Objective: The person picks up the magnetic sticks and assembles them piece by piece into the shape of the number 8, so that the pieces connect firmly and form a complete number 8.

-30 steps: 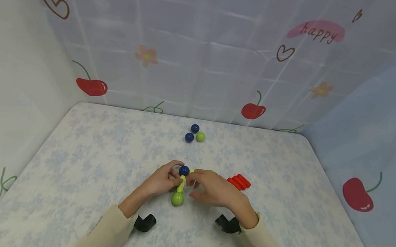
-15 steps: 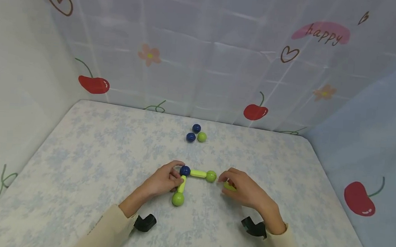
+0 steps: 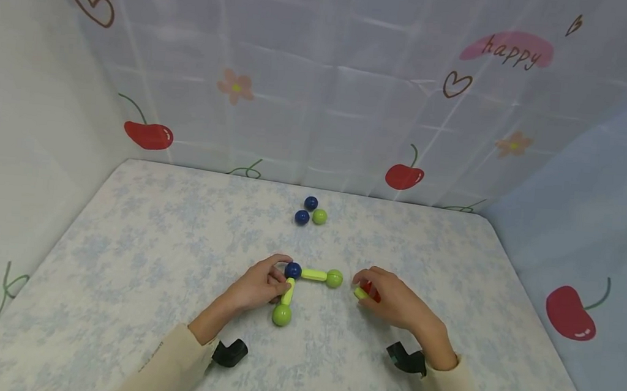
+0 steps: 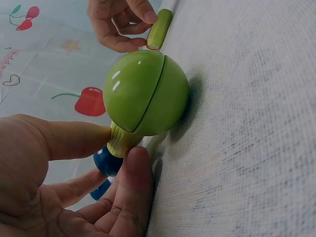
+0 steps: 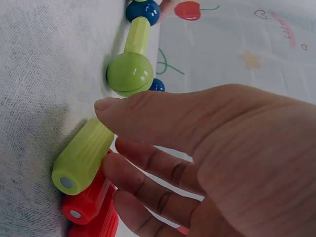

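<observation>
An L-shaped assembly of magnetic sticks and balls lies on the table. A blue ball (image 3: pixel 293 270) forms its corner, with a green ball (image 3: pixel 334 279) at the right end and another green ball (image 3: pixel 282 315) at the near end. My left hand (image 3: pixel 259 286) pinches the near yellow-green stick (image 4: pixel 121 142) between thumb and finger, beside the blue ball. To the right, my right hand (image 3: pixel 394 297) has its thumb and fingertips around a loose yellow-green magnetic stick (image 5: pixel 81 158), which shows a metal disc in its end. Red magnetic sticks (image 5: pixel 89 200) lie against that stick, partly hidden by the hand.
Farther back on the table sit two blue balls (image 3: pixel 302 217) and one green ball (image 3: pixel 320 217). A patterned cloth (image 3: pixel 309 109) hangs behind the table's back edge. Black curved pieces (image 3: pixel 230 353) are at both wrists.
My right hand has moved right, from beside the assembly to the loose sticks, uncovering the right-hand stick and green ball. My left hand stays at the assembly.
</observation>
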A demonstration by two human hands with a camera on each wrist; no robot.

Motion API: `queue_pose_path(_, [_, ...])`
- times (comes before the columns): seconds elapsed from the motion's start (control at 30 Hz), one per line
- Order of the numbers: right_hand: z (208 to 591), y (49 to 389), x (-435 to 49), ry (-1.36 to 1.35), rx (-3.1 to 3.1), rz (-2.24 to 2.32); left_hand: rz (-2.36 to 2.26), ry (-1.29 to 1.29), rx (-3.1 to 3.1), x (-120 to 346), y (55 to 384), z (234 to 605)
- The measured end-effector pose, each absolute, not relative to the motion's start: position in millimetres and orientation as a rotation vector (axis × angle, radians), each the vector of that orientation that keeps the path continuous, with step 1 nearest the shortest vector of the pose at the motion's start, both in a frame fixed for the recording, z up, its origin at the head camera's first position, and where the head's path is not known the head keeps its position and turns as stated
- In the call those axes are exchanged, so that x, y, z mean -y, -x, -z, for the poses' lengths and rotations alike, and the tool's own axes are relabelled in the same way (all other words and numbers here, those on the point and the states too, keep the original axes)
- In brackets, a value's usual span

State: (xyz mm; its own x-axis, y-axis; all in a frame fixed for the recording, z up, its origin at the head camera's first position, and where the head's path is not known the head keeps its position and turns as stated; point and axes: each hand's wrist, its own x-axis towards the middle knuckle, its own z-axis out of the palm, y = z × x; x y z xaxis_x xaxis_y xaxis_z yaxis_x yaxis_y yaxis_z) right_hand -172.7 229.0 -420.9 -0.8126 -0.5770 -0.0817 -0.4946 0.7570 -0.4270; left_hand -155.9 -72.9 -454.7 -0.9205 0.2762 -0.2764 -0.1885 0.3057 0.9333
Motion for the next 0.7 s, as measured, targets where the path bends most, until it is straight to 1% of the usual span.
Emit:
queue_pose_path(0.2, [419.9, 170.1, -224.9, 0.840, -2.717, 0.560, -1.626, -0.169, -2.188, 75.8, 156.3, 452.3])
queue_pose_path(0.7, [417.3, 167.1, -225.1, 0.889, -2.692, 0.579, -1.325, -0.585, -2.073, 99.6, 156.0, 449.6])
